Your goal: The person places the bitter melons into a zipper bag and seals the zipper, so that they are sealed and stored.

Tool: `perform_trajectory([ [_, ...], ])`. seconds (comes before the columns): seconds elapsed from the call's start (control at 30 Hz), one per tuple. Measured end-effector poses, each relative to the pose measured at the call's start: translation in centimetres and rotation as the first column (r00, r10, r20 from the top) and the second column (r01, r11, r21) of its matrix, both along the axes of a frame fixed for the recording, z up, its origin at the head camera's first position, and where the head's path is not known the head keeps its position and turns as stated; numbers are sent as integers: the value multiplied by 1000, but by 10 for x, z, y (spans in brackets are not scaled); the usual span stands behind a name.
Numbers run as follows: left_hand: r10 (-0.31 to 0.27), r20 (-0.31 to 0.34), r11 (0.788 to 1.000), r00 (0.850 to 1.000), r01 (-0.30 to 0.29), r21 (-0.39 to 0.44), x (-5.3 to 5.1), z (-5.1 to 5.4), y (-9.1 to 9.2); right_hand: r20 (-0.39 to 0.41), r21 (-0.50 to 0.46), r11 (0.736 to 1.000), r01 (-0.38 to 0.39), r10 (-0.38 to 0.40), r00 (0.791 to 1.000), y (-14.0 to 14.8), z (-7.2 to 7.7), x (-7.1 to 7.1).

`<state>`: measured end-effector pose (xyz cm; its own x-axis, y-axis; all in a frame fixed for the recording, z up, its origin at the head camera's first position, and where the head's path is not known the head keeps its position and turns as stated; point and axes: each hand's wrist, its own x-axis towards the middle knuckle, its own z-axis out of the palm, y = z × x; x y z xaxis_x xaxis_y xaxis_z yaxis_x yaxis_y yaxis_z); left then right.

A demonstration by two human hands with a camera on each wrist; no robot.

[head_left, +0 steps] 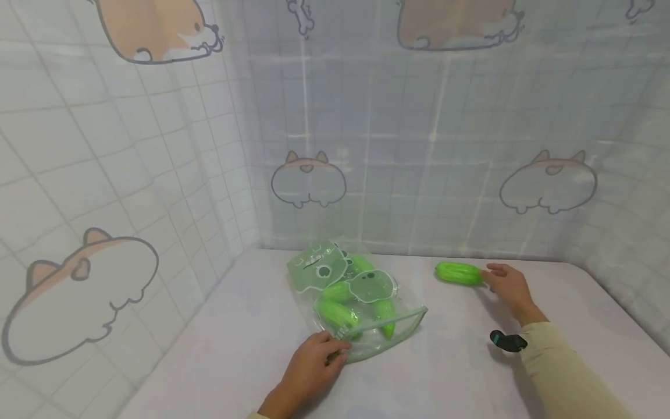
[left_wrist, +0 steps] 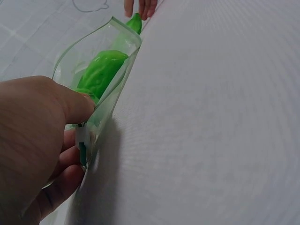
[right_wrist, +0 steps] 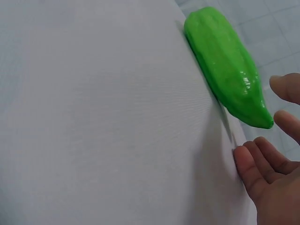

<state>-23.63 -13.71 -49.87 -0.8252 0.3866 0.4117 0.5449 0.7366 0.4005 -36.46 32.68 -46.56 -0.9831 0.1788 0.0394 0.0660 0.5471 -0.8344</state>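
A clear zip bag (head_left: 316, 267) with a green cartoon print lies on the table, several glossy green bitter-melon-like vegetables (head_left: 337, 314) inside it. My left hand (head_left: 315, 361) pinches the bag's near edge beside the white slider (left_wrist: 82, 135), thumb on top and fingers beneath. Toward me and to the right, the bag's mouth gapes. To the right of the bag lies one more green bitter-melon-like vegetable (right_wrist: 227, 68), ridged, with a pointed tip. At that tip is my right hand (head_left: 510, 289), its fingers spread; in the right wrist view thumb and fingers stand just apart from it.
The white table (head_left: 408, 378) ends at a back wall (head_left: 419, 128) hung with tile-patterned sheeting printed with cartoon dogs. Similar sheeting stands at the left and right. A small black device (head_left: 508, 341) sits at my right wrist.
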Motion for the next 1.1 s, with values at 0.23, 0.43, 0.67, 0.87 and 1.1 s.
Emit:
perform_trajectory([
  [0.23,-1,-24,1000,1000,1,-3,0,1,2,6,37,999,-36,36,999,0,0,-1],
  [0.43,-11,-10,1000,1000,11,11,-1,3,3,-17,103,991,-83,85,996,1,0,-4],
  [0.67,-3,82,999,997,1,32,3,-1,1,-4,164,984,-71,72,997,-4,-12,-3],
  [0.87,-9,35,999,999,7,45,4,0,1,-53,188,982,-31,41,998,-8,-15,-5],
  [1.1,-5,15,999,1000,5,35,1,0,1,-60,177,984,-16,27,998,-10,-15,-1],
])
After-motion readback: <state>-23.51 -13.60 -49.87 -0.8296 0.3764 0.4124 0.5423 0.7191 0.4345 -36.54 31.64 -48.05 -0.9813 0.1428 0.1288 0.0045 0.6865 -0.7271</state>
